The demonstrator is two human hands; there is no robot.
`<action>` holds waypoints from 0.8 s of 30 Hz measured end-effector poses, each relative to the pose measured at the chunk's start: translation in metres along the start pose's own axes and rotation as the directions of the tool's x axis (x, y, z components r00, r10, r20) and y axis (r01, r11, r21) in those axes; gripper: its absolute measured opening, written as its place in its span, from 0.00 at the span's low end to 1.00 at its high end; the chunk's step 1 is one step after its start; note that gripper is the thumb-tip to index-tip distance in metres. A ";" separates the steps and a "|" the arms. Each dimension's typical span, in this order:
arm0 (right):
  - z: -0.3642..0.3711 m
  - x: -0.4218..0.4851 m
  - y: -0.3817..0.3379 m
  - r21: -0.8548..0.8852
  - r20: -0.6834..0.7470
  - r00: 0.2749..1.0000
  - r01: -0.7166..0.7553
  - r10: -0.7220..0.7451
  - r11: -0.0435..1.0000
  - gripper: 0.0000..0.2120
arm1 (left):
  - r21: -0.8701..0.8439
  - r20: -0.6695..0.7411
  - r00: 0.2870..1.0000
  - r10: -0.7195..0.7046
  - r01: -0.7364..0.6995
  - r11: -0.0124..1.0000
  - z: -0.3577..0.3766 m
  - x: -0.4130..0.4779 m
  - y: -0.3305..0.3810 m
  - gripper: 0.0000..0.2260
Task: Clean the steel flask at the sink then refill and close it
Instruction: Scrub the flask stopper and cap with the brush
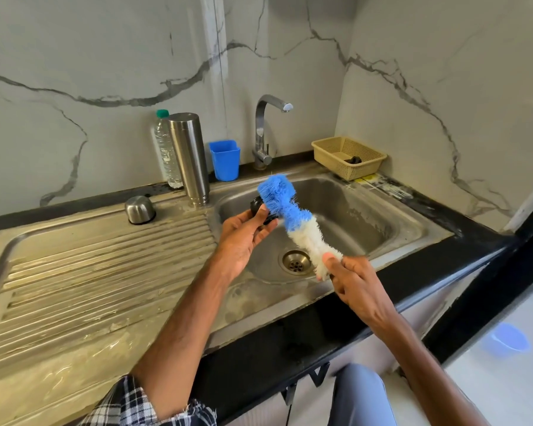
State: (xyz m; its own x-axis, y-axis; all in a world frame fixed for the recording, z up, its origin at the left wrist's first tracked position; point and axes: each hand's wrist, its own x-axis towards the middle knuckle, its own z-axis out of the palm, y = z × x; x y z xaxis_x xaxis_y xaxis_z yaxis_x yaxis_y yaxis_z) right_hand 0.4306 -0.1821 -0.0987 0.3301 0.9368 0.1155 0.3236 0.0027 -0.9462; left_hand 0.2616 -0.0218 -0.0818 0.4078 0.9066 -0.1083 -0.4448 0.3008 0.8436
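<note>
The steel flask stands upside down on the drainboard's far edge, left of the sink basin. Its steel cup lid rests dome up on the drainboard further left. Over the basin, my left hand is shut on a small black stopper. My right hand grips the lower end of a blue and white bottle brush. The brush's blue tip presses against the stopper. The brush handle is hidden inside my right hand.
A chrome tap stands behind the basin with no water running. A blue plastic cup sits left of the tap, and a plastic water bottle stands behind the flask. A beige basket holds a dark item at the back right. The ribbed drainboard is wet.
</note>
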 end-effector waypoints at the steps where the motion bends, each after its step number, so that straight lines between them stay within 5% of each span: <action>1: 0.001 0.001 0.000 -0.001 0.006 1.000 -0.017 0.017 1.000 0.25 | -0.002 0.007 1.000 0.001 -0.001 1.000 0.000 0.000 0.000 0.14; 12: 0.002 0.009 -0.007 -0.150 -0.113 0.993 -0.062 0.045 0.987 0.25 | 0.006 0.028 0.999 0.026 -0.026 1.000 0.005 -0.004 0.003 0.15; 24: 0.007 -0.003 -0.006 -0.143 -0.056 0.995 0.074 -0.083 0.987 0.24 | 0.023 0.030 0.998 0.056 -0.057 0.998 0.002 -0.005 0.006 0.14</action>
State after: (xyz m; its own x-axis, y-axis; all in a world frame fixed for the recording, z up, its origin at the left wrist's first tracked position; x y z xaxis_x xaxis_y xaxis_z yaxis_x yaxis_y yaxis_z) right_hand 0.4214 -0.1828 -0.0955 0.3512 0.9125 0.2099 0.4708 0.0217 -0.8820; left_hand 0.2585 -0.0249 -0.0751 0.4060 0.9128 -0.0452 -0.4488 0.2422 0.8602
